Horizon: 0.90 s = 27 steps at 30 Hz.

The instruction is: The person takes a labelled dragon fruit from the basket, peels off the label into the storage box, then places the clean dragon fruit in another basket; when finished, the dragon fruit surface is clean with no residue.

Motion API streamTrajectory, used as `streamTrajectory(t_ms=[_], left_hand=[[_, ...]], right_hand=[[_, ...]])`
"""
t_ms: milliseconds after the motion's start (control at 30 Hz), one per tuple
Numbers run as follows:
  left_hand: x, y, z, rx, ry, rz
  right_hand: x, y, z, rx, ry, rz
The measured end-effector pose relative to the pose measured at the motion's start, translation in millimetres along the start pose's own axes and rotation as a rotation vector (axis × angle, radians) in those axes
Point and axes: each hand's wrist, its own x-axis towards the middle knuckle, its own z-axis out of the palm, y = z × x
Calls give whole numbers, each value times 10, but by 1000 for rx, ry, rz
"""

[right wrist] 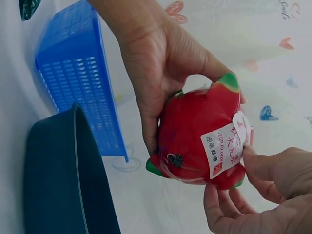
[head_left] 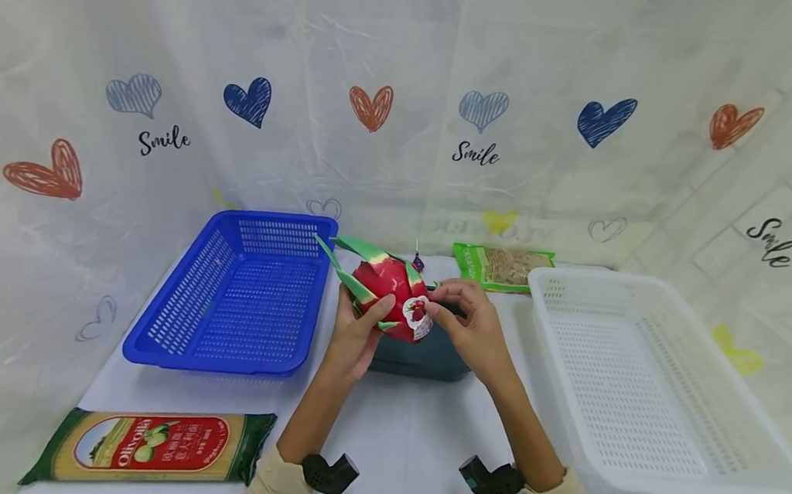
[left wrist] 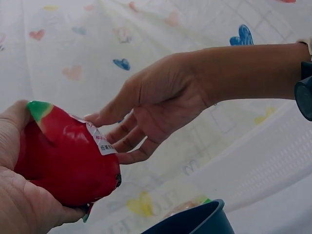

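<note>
A red dragon fruit point(head_left: 388, 283) with green-tipped scales is held up over a dark teal tub point(head_left: 422, 362). My left hand point(head_left: 356, 333) grips it from the left and below, thumb across its front. On its skin is a white label point(right wrist: 222, 148) reading "RED PITAYA", curving round the side. My right hand point(head_left: 475, 329) is at the fruit's right side: the thumb touches the label's edge and the bent fingers point(right wrist: 229, 202) meet the skin beside it. Whether the label's edge is lifted, I cannot tell.
A blue basket point(head_left: 259, 298) stands left, a white basket point(head_left: 636, 390) right. A spaghetti pack point(head_left: 157, 445) lies front left. At the back are a green bag with brown contents point(head_left: 506, 267) and a small purple wrapped lollipop point(head_left: 419, 263). A printed curtain point(head_left: 417, 62) hangs behind.
</note>
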Motion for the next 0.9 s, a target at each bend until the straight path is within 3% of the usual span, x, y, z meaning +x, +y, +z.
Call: streamTrajectory(t_ms=[233,533,767,900], left_hand=[[6,-21,-3,9,0,-1],[9,-30,-7,20,11,26],[3,-25,19,-76,36,33],[13,-26,31,-156,49,28]], right_hand=[[15,7,-17,-30,14,7],[20,13,-4,-135,-41,-92],[-7,44,50,-110,85,-137],[-20,40,56,-23,132,-61]])
